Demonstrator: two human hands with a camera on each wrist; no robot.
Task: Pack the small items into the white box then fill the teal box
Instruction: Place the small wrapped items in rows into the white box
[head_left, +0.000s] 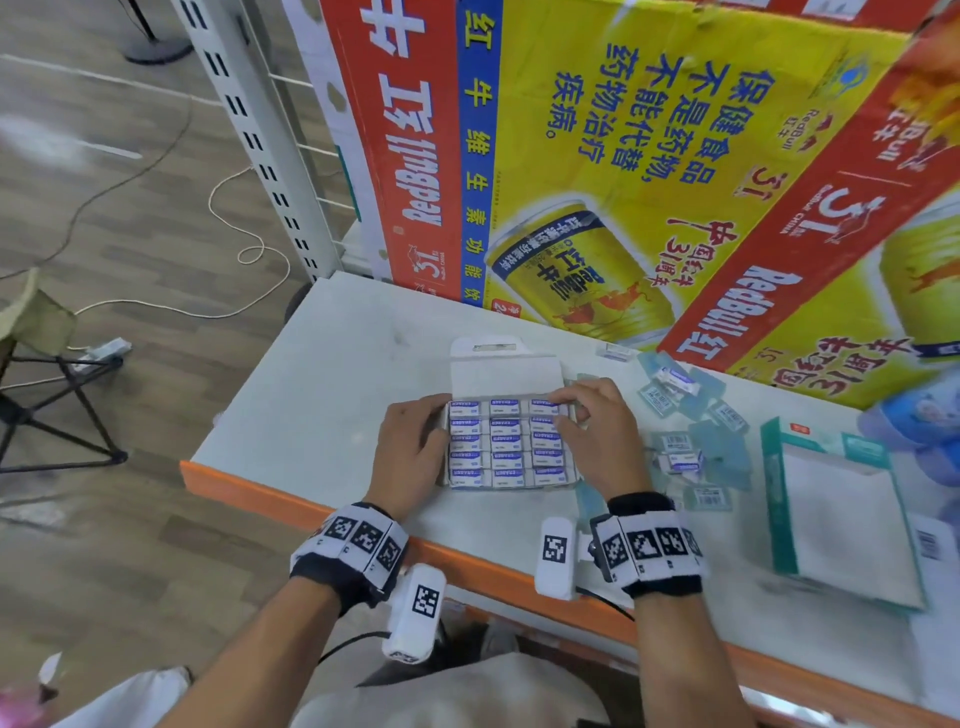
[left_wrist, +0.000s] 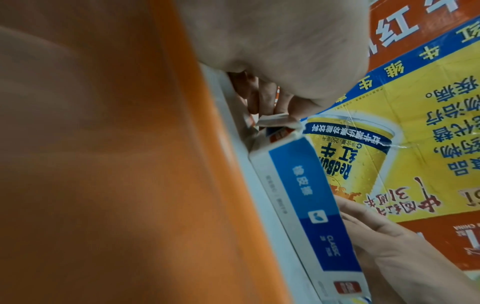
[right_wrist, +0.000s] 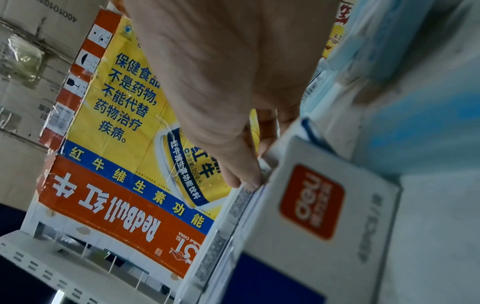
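Observation:
The white box (head_left: 511, 371) lies in the middle of the table with its lid folded back. Rows of small blue-and-white erasers (head_left: 506, 447) fill it. My left hand (head_left: 410, 447) grips the box's left wall, fingers curled at its corner. My right hand (head_left: 602, 441) holds the far right corner, thumb on the erasers. The left wrist view shows the box's blue-banded side (left_wrist: 306, 195) below my left hand (left_wrist: 285, 51). In the right wrist view my right hand (right_wrist: 228, 82) has its thumb on the box (right_wrist: 311, 201) edge. The teal box (head_left: 779, 499) lies open at the right. Loose erasers (head_left: 680, 460) lie between the boxes.
Big Red Bull cartons (head_left: 623, 156) stand along the table's back. Clear bluish sleeves (head_left: 722, 447) lie scattered among the loose erasers. A blue soft package (head_left: 924, 415) sits at the far right. The orange table edge (head_left: 519, 566) runs just before my wrists. A folding stool (head_left: 41, 364) stands on the floor at left.

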